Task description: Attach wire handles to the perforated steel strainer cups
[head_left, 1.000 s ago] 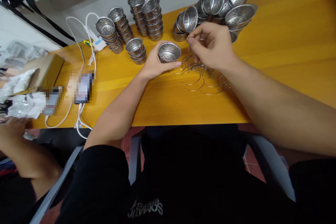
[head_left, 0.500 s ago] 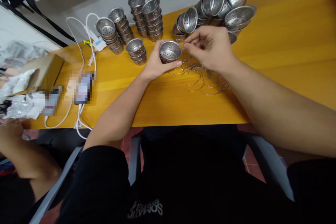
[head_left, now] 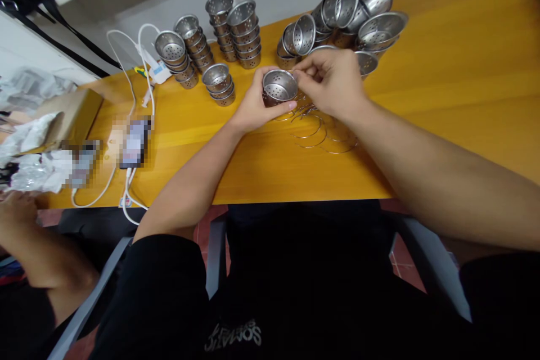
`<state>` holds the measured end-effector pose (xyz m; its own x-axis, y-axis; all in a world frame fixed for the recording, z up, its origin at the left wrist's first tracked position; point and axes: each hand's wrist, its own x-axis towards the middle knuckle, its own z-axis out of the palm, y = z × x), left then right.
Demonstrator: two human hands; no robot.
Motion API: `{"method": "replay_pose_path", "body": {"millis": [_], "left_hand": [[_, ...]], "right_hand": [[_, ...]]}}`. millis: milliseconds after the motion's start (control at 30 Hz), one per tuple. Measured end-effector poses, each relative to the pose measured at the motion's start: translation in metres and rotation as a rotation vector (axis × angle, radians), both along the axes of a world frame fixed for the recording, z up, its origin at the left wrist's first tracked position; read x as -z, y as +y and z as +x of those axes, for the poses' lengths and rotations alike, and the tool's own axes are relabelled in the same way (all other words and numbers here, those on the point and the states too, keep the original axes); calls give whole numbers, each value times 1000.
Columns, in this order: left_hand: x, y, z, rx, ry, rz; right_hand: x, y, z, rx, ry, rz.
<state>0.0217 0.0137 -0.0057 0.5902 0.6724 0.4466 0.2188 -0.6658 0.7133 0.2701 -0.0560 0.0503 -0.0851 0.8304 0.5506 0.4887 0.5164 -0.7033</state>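
Observation:
A perforated metal cup [head_left: 280, 88] is held by my left hand [head_left: 253, 106], with the thumb along its near side and the fingers round its left and far side. Close to the cup's right rim, my right hand [head_left: 335, 80] pinches something thin, which looks like a wire; most of it is too small to make out. Several curved thin wires [head_left: 310, 136] lie on the table below and beside my right hand. Behind that hand is a jumbled heap of metal cups [head_left: 341, 4], some tipped on their sides.
Stacks of metal cups [head_left: 244, 34] stand at the back left, with a shorter stack [head_left: 218, 84] nearer. A phone [head_left: 135, 143] with white cables, a cardboard box [head_left: 78, 118] and another person's hand [head_left: 17, 211] are at the left.
My left hand and its cup have moved slightly right, and my right hand slightly left and down. The fingertips of my right hand are now at the cup's rim.

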Motion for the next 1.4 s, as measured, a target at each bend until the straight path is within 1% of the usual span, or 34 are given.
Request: {"method": "replay_pose_path", "body": {"millis": [100,333,433,567,733,900,1000,1100,1233,1333,1400], "left_hand": [[0,-1,1,27,-1,16],[14,10,0,66,42,103],[15,12,0,68,43,104],[14,12,0,79,34,107],[15,13,0,71,41,131],[12,9,1,77,47,114],[9,4,3,67,35,79],[6,-3,5,51,30,48],[0,-11,8,10,94,45],[-2,-10,7,-3,93,39],[-2,-7,5,1,61,7]], "right_hand": [[1,0,-2,0,21,-14],[7,5,-5,3,35,-6],[6,5,-5,7,40,-29],[5,5,-4,23,17,-19],[8,8,-3,10,4,3],[13,12,-1,-3,31,-6],[12,11,-3,-16,67,-19],[10,7,-9,-20,114,-15],[8,3,-19,-20,140,10],[8,3,-21,-49,139,14],[5,4,-17,-108,135,20]]}}
